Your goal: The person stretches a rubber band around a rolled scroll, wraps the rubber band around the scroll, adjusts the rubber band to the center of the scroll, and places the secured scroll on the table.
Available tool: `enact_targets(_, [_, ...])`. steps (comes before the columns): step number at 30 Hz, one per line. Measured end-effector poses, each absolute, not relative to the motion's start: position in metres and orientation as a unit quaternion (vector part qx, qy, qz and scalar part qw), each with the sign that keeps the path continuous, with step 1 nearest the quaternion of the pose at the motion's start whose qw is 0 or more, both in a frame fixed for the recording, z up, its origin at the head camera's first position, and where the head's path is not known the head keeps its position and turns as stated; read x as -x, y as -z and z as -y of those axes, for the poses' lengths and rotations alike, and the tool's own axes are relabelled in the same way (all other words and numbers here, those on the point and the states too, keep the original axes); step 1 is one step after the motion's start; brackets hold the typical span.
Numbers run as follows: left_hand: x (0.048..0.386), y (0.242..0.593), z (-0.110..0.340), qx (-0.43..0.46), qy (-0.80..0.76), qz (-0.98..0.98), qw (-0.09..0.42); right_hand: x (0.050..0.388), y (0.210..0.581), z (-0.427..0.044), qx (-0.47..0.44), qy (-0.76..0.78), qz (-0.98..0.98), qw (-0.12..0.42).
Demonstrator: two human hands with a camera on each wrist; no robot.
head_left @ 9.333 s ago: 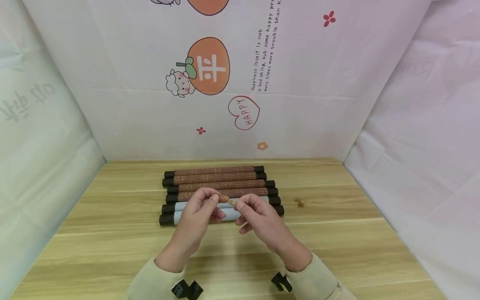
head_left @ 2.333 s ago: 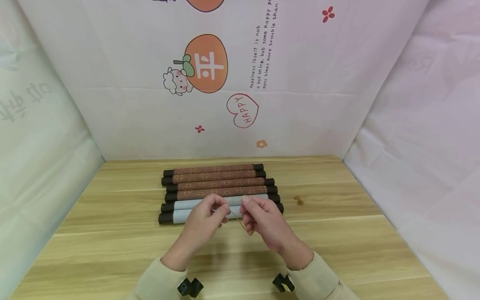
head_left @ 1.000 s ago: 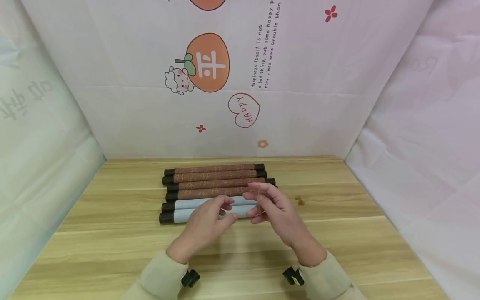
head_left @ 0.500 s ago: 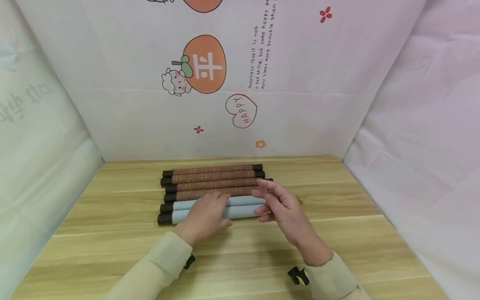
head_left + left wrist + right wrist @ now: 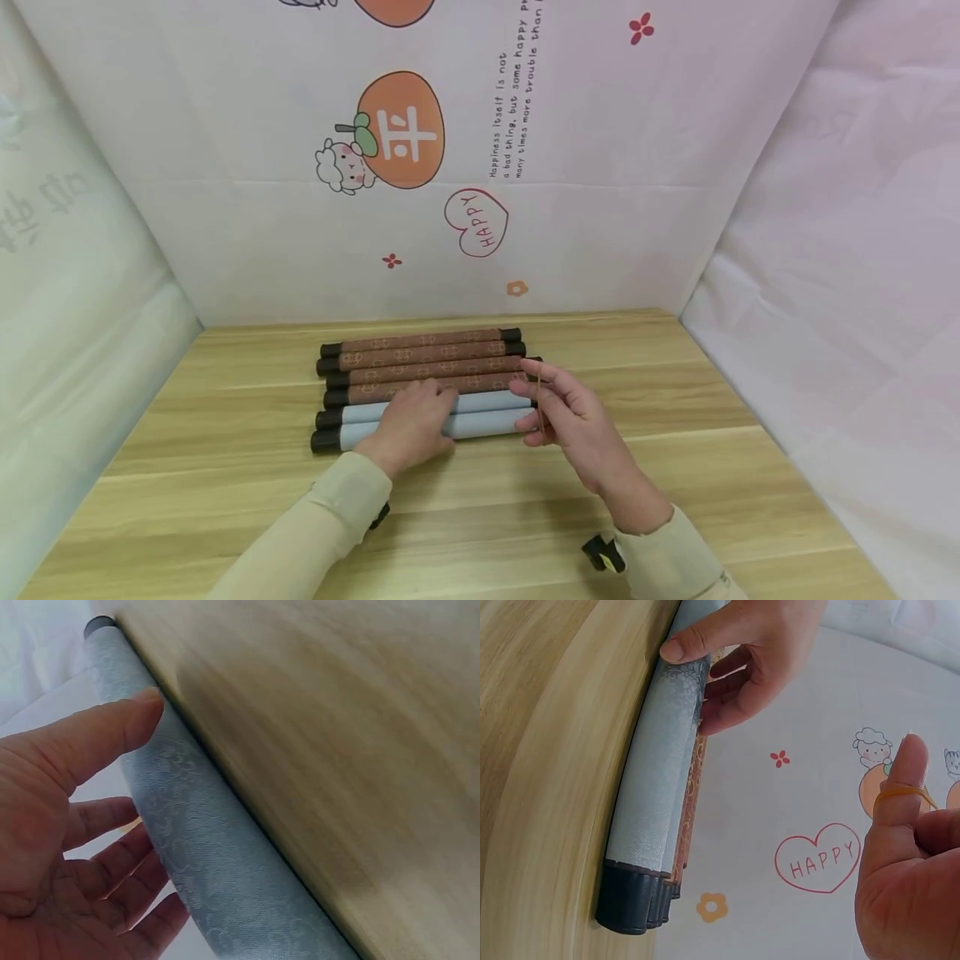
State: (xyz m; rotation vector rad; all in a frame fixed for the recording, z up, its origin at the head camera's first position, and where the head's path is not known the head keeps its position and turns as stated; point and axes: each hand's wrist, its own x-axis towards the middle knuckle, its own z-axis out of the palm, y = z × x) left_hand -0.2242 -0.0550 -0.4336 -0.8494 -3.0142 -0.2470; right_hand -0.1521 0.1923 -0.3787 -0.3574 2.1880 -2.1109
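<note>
White cloth walls point(image 5: 600, 167) printed with an orange fruit point(image 5: 402, 129) and a HAPPY heart point(image 5: 476, 222) enclose our wooden bench point(image 5: 480, 517). From the head camera we see six rolled scrolls lying side by side across it: four brown scrolls point(image 5: 427, 368) at the back and two pale blue scrolls point(image 5: 487, 425) at the front, all with black ends point(image 5: 326, 442). Our left hand point(image 5: 412, 423) lies over the blue pair, knuckles up, its fingertips near the closest brown one. Our right hand point(image 5: 581, 425) hangs above the right part of the row, fingers parted, with a thin rubber band point(image 5: 540, 408) stretched upright across them. At the left wrist, we see the thumb over patterned blue cloth and four relaxed, spread fingers along the other side; how firmly they press, we cannot tell. At the right wrist, an amber loop of the band circles one upright digit and runs toward another; how many digits it rounds, we cannot tell. Beyond, the left hand straddles the blue scrolls, thumb on the near face.
</note>
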Motion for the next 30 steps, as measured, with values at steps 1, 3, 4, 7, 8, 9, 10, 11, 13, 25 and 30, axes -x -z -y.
enact_targets(1, [0.2249, 0.4346, 0.0547, 0.272, 0.072, 0.960, 0.003, 0.1521, 0.3788, -0.1923, 0.116, 0.689, -0.714, 0.039])
enact_targets(3, [0.2259, 0.4363, 0.0541, 0.274, 0.061, 0.960, 0.009, 0.1521, 0.3792, -0.1924, 0.114, 0.689, -0.715, 0.038])
enact_targets(4, [0.2264, 0.4372, 0.0538, 0.276, 0.055, 0.959, 0.014, 0.1521, 0.3793, -0.1925, 0.113, 0.689, -0.715, 0.038])
enact_targets(7, [0.2275, 0.4386, 0.0530, 0.282, 0.045, 0.958, 0.025, 0.1520, 0.3797, -0.1928, 0.113, 0.690, -0.714, 0.037])
enact_targets(8, [0.2278, 0.4393, 0.0529, 0.284, 0.043, 0.958, 0.030, 0.1519, 0.3798, -0.1929, 0.112, 0.690, -0.714, 0.037])
enact_targets(9, [0.2280, 0.4398, 0.0528, 0.285, 0.043, 0.957, 0.033, 0.1518, 0.3798, -0.1930, 0.112, 0.691, -0.713, 0.036])
enact_targets(10, [0.2284, 0.4403, 0.0527, 0.286, 0.041, 0.957, 0.037, 0.1517, 0.3799, -0.1931, 0.112, 0.691, -0.713, 0.036])
enact_targets(11, [0.2285, 0.4408, 0.0526, 0.288, 0.040, 0.956, 0.039, 0.1516, 0.3801, -0.1932, 0.111, 0.692, -0.713, 0.036])
enact_targets(13, [0.2287, 0.4417, 0.0526, 0.290, 0.038, 0.955, 0.045, 0.1516, 0.3807, -0.1936, 0.111, 0.692, -0.713, 0.034])
enact_targets(25, [0.2225, 0.4399, 0.0539, 0.290, 0.024, 0.956, 0.035, 0.1525, 0.3824, -0.1926, 0.112, 0.693, -0.712, 0.032])
enact_targets(30, [0.2193, 0.4400, 0.0552, 0.287, 0.037, 0.957, 0.025, 0.1528, 0.3820, -0.1906, 0.107, 0.691, -0.715, 0.034])
